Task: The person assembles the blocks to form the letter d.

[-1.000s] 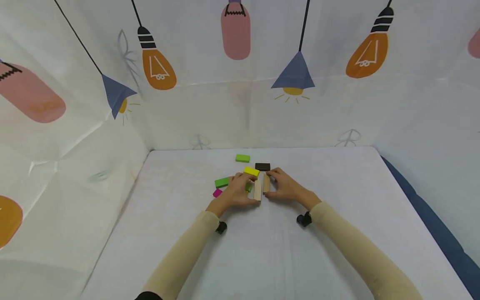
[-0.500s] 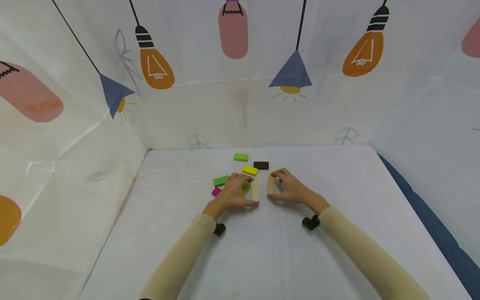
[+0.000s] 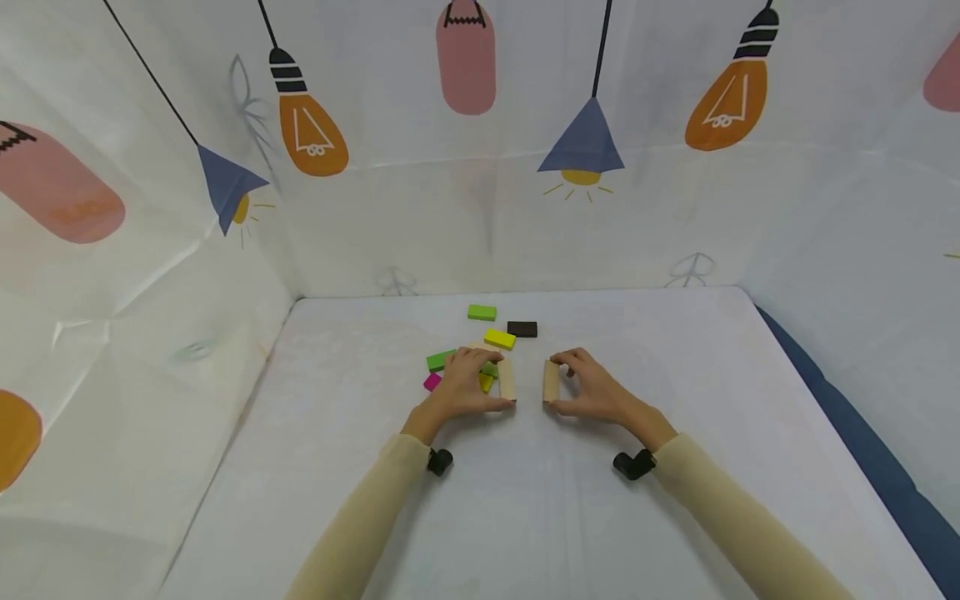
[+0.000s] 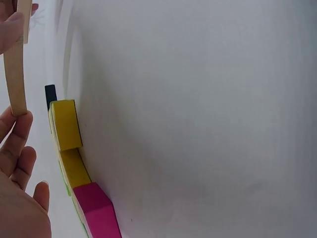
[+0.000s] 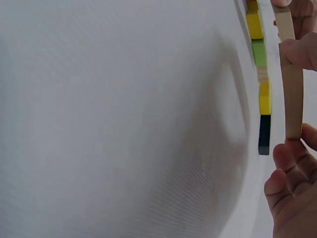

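The left hand point(image 3: 467, 385) pinches one plain wooden rectangular block point(image 3: 507, 379) on edge on the white table point(image 3: 525, 500); the right hand point(image 3: 592, 389) pinches its twin wooden block point(image 3: 551, 382) just right. Keep both upright and parallel, pressing lightly, clear of the coloured blocks point(image 3: 480, 367) behind.

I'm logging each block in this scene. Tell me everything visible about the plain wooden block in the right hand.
The plain wooden block is a pale, unpainted rectangular plank, thin and elongated, with a smooth light-tan surface. It stands on a long narrow edge on the white table, its length running away from the person. The right hand pinches it by its two ends, thumb at the near end and fingers at the far end. It sits apart from the similar block by the left hand.
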Motion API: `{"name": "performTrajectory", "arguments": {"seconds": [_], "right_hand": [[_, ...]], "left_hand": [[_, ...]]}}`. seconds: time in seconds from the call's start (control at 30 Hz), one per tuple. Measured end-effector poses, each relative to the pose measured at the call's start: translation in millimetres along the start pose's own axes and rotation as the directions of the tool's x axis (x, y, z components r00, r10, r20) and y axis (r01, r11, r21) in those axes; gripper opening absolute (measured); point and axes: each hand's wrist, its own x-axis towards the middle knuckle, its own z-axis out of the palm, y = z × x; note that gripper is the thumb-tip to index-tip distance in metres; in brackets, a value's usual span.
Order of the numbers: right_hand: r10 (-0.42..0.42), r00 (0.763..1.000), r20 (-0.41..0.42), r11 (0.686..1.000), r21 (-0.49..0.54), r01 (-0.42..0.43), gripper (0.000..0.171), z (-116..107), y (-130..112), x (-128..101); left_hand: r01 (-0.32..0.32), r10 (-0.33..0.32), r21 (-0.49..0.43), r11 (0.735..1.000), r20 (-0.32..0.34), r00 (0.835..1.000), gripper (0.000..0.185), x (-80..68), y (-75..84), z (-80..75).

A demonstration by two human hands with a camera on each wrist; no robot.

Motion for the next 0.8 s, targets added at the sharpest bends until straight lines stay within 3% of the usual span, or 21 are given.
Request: {"name": "performTrajectory", "arguments": {"seconds": [0.33,0.8], "right_hand": [[-0.019,1.0,-0.013,0.998,0.059,0.02,0.072,9.8,-4.0,-26.4],[-0.058,0.998,-0.001,0.998,0.016,0.058,0.072,12.1,-7.2,-47.1]], "left_hand": [[-0.002,0.001,0.037,0.999,0.032,0.999,0.08,3.0,-0.3,5.9],[-0.036,0.036,0.016,0.999,0.022,0.999,0.081,5.0,5.5,7.0]]}}
